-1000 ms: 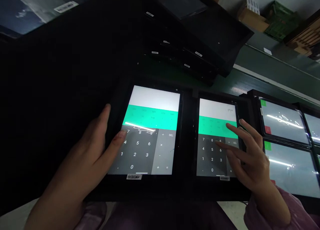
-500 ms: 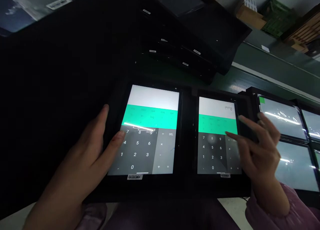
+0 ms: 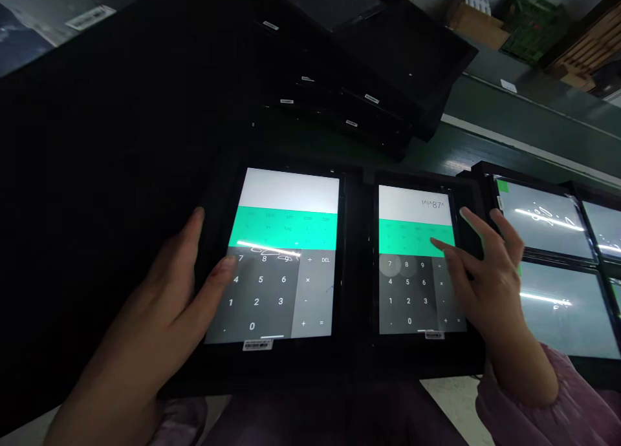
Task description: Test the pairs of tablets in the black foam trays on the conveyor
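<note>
Two lit tablets sit side by side in a black tray. Each shows a calculator with a green band over grey number keys. My left hand grips the tray's left side, its thumb over the left edge of the left tablet; its other fingers are partly lost against the black. Over the right tablet, my right hand has its index finger stretched to the green band and other fingers spread. Whether that fingertip touches the glass I cannot tell. Characters stand in the right display; the left display looks blank.
More screens in black trays stand at the right. Dark stacked panels with white labels lie behind on the green bench. A cardboard box and a green crate are at the back right.
The characters on the right tablet's display have changed, and the pale glow has spread from key 8 to key 7. My right index finger is slightly higher on the green band. My left hand keeps its hold.
</note>
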Available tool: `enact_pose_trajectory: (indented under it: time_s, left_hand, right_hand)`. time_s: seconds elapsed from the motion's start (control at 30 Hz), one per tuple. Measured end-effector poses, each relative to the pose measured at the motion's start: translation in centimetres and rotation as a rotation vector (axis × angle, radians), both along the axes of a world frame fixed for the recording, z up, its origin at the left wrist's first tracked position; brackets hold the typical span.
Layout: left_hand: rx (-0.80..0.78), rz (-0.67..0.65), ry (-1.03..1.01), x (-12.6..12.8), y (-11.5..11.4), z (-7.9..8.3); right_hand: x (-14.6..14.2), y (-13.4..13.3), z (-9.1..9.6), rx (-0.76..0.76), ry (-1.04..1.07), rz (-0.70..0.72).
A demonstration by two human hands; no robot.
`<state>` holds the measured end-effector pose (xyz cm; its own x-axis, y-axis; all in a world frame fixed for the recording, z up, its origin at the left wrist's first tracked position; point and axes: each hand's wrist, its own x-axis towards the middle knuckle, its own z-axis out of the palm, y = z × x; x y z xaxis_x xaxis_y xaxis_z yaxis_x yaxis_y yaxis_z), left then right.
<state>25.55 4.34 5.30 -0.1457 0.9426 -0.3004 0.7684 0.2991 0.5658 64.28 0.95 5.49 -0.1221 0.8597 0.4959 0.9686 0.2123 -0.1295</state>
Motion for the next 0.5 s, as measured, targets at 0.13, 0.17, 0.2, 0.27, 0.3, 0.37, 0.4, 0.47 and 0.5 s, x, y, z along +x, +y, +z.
enact_pose_trajectory:
  time_s: [0.13,0.17,0.2,0.27,0.3,0.37,0.4,0.47,0.5]
  left_hand:
    - [0.016,0.042,-0.023,0.05,-0.26,-0.41]
    - [0.030,0.045,-0.031,0.05,-0.35,-0.49]
    - [0.047,0.046,-0.038,0.05,-0.43,-0.55]
    - [0.072,0.046,-0.046,0.07,-0.53,-0.57]
    - [0.076,0.038,-0.048,0.10,-0.53,-0.55]
    - [0.082,0.019,-0.055,0.15,-0.43,-0.50]
    - [0.088,0.008,-0.060,0.15,-0.37,-0.50]
    - [0.114,-0.014,-0.082,0.08,-0.32,-0.52]
    - [0.129,-0.028,-0.095,0.00,-0.39,-0.51]
  right_hand:
    - [0.21,0.11,-0.08,0.102,-0.009,-0.064]
    - [0.33,0.13,-0.16,0.116,-0.009,-0.085]
    - [0.43,0.15,-0.25,0.118,-0.003,-0.095]
    - [0.49,0.18,-0.42,0.092,0.009,-0.065]
    - [0.45,0.18,-0.48,0.073,0.013,-0.037]
    - [0.30,0.15,-0.54,0.050,-0.001,0.036]
    - [0.19,0.10,-0.52,0.046,-0.002,0.058]
    - [-0.15,-0.09,-0.22,0.067,0.027,0.049]
    - [-0.45,-0.22,0.11,0.082,0.053,0.034]
